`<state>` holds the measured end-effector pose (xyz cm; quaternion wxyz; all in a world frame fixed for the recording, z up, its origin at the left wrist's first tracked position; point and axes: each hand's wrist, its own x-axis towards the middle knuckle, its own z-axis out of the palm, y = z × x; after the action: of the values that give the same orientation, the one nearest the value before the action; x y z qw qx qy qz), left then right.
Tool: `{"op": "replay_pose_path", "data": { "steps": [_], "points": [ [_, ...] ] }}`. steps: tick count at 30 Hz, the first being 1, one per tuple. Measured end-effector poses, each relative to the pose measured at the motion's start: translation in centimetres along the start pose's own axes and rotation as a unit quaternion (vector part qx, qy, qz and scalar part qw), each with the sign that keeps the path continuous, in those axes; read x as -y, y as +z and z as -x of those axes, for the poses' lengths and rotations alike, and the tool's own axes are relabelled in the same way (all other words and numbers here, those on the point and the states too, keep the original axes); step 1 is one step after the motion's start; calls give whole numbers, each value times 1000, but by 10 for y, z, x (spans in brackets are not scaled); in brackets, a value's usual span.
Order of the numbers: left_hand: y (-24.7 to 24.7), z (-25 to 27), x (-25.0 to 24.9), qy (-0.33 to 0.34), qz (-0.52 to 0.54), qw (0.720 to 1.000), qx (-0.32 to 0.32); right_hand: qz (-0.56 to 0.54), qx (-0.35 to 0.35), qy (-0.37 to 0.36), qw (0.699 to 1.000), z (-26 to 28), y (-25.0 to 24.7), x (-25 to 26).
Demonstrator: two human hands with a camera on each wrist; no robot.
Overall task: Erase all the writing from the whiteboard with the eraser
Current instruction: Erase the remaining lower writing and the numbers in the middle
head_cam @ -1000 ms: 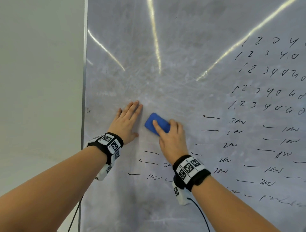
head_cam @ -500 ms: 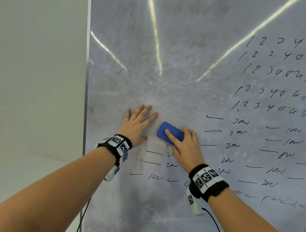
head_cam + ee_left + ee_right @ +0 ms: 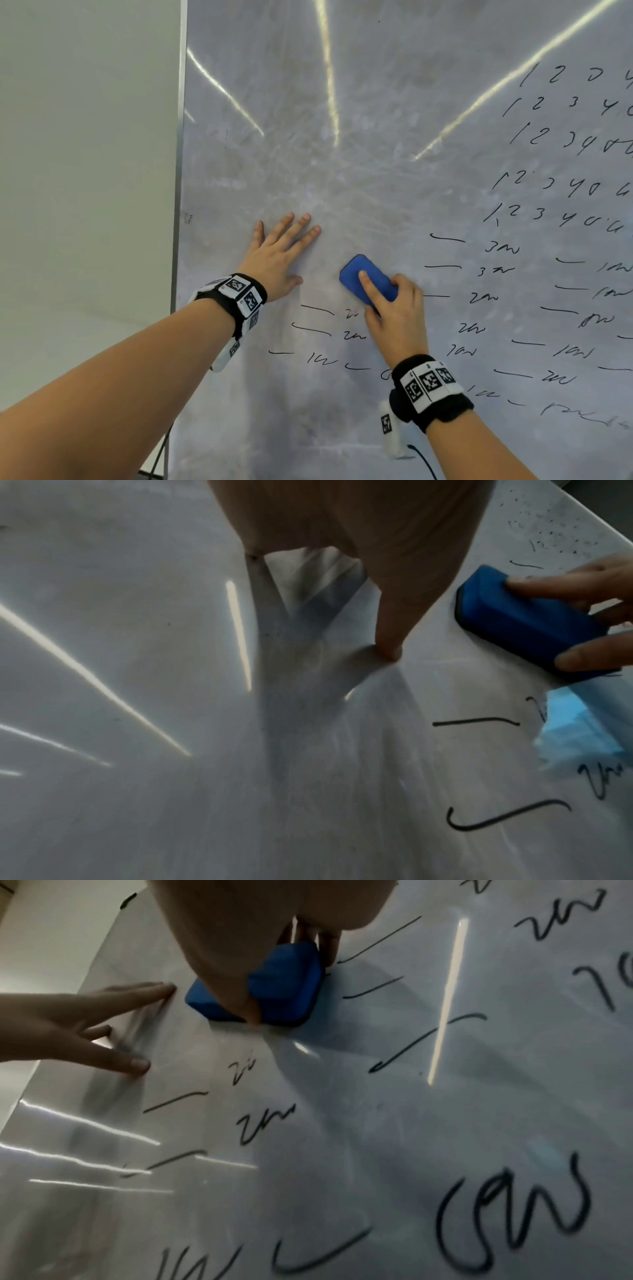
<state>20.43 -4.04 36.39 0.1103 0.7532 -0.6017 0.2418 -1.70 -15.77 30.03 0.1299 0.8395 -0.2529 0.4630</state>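
A grey-smeared whiteboard [image 3: 342, 164] fills the head view. Black handwritten numbers and dashes [image 3: 548, 192] cover its right side and lower middle. My right hand [image 3: 390, 308] grips a blue eraser [image 3: 356, 275] and presses it flat on the board, index finger along its top. In the right wrist view the eraser [image 3: 284, 988] sits just above the written dashes [image 3: 373, 991]. My left hand [image 3: 279, 253] lies flat on the board to the eraser's left, fingers spread. The left wrist view shows the left hand's fingers [image 3: 387, 631] touching the board beside the eraser [image 3: 514, 620].
The board's metal left edge [image 3: 178, 171] borders a plain pale wall [image 3: 85, 171]. Ceiling lights reflect as bright streaks [image 3: 329, 75] on the upper board. A black cable [image 3: 424, 462] hangs from my right wrist camera.
My right hand has slid the eraser down and to the right, wiping off writing there. The left hand has shifted slightly right and its fingers have spread.
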Motion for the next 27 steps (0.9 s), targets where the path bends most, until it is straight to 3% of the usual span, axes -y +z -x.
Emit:
{"op": "replay_pose_path", "data": {
  "steps": [3, 8, 15, 20, 24, 27],
  "points": [
    [4, 2, 1, -6, 5, 1000, -2, -14, 0, 22, 1000, 14, 10, 13],
    [5, 1, 2, -7, 10, 1000, 10, -12, 51, -59, 997, 39, 18, 5],
    [3, 1, 0, -11, 3, 1000, 18, -35, -7, 37, 999, 25, 15, 13],
    [3, 1, 1, -13, 9, 999, 28, -24, 40, -50, 998, 34, 15, 5],
    [3, 1, 1, -13, 9, 1000, 23, -43, -20, 39, 998, 15, 1, -4],
    [5, 2, 0, -12, 16, 1000, 11, -64, -24, 77, 995, 11, 6, 11]
  ]
}}
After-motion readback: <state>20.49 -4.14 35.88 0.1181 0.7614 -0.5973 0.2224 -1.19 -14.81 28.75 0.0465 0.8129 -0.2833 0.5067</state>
